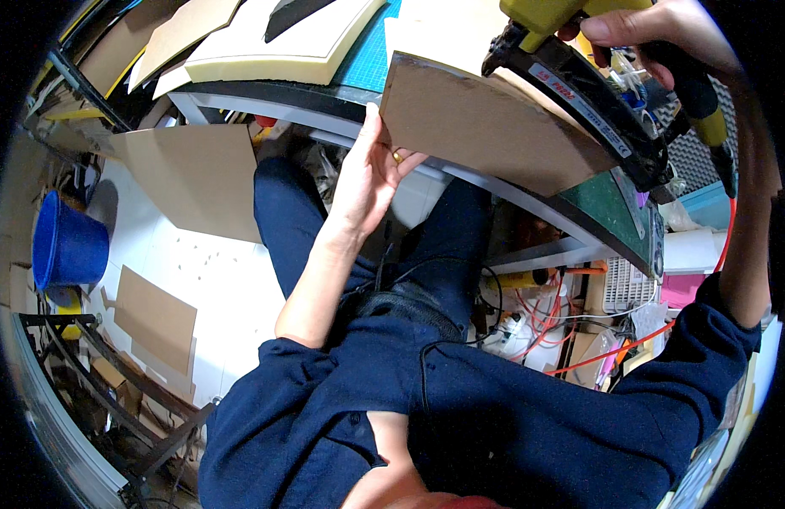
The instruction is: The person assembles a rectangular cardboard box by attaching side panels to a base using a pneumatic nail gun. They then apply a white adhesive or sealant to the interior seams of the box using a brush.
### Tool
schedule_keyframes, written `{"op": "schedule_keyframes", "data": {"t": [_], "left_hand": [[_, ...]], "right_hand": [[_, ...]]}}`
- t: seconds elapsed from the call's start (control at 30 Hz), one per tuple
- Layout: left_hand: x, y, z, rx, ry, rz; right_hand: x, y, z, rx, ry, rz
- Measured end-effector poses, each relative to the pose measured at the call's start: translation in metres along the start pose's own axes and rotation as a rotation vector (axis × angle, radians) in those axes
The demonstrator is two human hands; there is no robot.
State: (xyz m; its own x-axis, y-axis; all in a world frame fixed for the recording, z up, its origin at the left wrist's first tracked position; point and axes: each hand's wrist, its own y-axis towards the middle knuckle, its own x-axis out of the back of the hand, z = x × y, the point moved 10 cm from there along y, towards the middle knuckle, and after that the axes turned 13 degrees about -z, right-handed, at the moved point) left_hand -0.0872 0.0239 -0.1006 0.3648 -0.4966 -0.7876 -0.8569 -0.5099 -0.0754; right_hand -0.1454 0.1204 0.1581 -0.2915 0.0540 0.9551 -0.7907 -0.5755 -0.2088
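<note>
I have the left hand (367,178) holding the brown board (469,114) by its low left corner. The thumb is by the side edge, and the other fingers are at the bottom edge. The board is at the near side of the table (600,216). The right hand (681,34) curls around the gun (579,110). I can't tell if gun and board touch.
</note>
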Motion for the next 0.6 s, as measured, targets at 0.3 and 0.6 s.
{"op": "schedule_keyframes", "data": {"t": [0.3, 0.6], "left_hand": [[-0.0046, 0.0003, 0.0002, -0.067, 0.072, 0.091], [-0.0068, -0.0031, -0.0041, -0.086, 0.090, 0.039]], "right_hand": [[-0.0052, -0.0057, 0.0087, -0.142, 0.091, 0.040], [-0.0010, -0.0020, 0.0037, 0.009, -0.016, 0.008]]}}
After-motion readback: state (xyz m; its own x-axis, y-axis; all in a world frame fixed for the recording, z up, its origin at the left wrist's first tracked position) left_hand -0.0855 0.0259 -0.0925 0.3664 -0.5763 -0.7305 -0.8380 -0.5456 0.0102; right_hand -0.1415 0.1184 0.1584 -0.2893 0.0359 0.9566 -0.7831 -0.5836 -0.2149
